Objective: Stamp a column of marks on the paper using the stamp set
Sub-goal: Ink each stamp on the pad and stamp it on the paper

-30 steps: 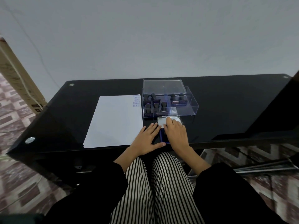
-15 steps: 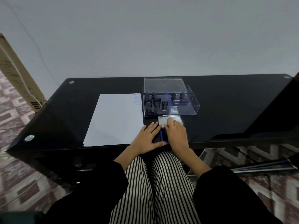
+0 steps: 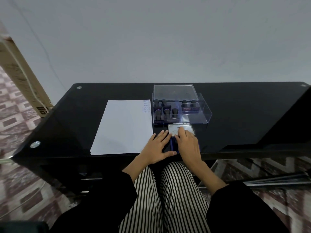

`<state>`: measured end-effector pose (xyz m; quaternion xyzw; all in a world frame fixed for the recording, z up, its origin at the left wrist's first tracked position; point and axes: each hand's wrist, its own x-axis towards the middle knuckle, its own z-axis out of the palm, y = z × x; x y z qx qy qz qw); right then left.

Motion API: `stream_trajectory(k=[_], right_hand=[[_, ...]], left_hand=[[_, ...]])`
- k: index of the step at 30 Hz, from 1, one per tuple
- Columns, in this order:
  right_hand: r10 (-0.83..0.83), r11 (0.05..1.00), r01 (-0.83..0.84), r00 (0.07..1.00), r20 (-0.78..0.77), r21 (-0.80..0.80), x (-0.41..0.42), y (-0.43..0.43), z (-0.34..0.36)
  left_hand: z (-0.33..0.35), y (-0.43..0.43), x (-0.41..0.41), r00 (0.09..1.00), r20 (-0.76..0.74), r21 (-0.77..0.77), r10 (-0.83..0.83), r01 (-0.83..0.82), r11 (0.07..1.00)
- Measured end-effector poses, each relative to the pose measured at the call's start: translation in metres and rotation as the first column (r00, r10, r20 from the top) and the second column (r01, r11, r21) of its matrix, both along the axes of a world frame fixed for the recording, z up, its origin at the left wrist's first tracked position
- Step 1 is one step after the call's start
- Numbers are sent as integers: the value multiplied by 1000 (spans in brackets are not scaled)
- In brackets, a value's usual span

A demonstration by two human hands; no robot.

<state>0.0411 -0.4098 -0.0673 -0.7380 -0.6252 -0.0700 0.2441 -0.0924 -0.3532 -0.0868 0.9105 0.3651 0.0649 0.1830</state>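
In the head view, the coming move turns on the ink pad (image 3: 173, 145), which sits at the near edge of the black table (image 3: 244, 115), directly between the two hands. Its silvery lid (image 3: 173, 129) lies on the far side and a strip of blue base shows nearer the person, so its long axis runs away from the body. The right hand (image 3: 189, 146) is the closer one: it lies over the pad with its fingers (image 3: 182, 133) stretched forward, the tips resting on the lid. They are relaxed rather than clenched, and whether the thumb hooks under an edge cannot be told. The left hand (image 3: 157, 148) rests flat on the table just left of the pad, fingers (image 3: 162, 137) straight and spread, tips touching the lid's left corner and the thumb pointing at the blue base; it grasps nothing. No stamp is in either hand. The dark-handled stamps (image 3: 166, 111) stand upright in the clear case (image 3: 204, 115) just beyond the pad, the case's loose cover (image 3: 175, 91) behind it. The paper (image 3: 122, 128) lies left of the left hand, its long side running away from the person. A short column of blue marks (image 3: 146, 106) sits at its far right corner, just beside the case. Judging by this, the column is only begun.
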Motion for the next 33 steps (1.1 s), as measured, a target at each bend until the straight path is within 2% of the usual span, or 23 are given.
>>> stream_trajectory(k=[5, 6, 8, 11, 13, 16, 22, 29, 33], right_hand=[[22, 991, -26, 999, -37, -130, 8, 7, 15], [29, 990, -41, 996, -88, -133, 11, 10, 20], [58, 996, -72, 971, -230, -51, 16, 18, 34], [111, 994, -103, 913, -392, 42, 18, 44, 67], [129, 992, -119, 879, -459, 50, 14, 67, 90], [164, 984, -181, 866, -472, 10, -2, 99, 119], [243, 936, -307, 918, -313, -174, -33, 153, 129], [214, 898, -271, 957, -194, -346, -46, 190, 96], [213, 890, -257, 965, -156, -377, -45, 196, 87]], left_hand=[[9, -1, -2, 1000, -14, -46, -27, 26, 999], [14, 0, -4, 999, 21, -66, -28, 29, 997], [27, 4, -11, 983, 181, -77, 2, 12, 997], [52, 20, -27, 897, 436, 4, 75, -85, 996], [67, 35, -40, 847, 516, 39, 124, -168, 985], [85, 64, -57, 803, 560, 49, 202, -275, 960], [89, 114, -79, 826, 444, -14, 346, -380, 925], [43, 140, -75, 886, 197, -22, 420, -424, 905], [20, 145, -70, 907, 32, 9, 420, -421, 907]])
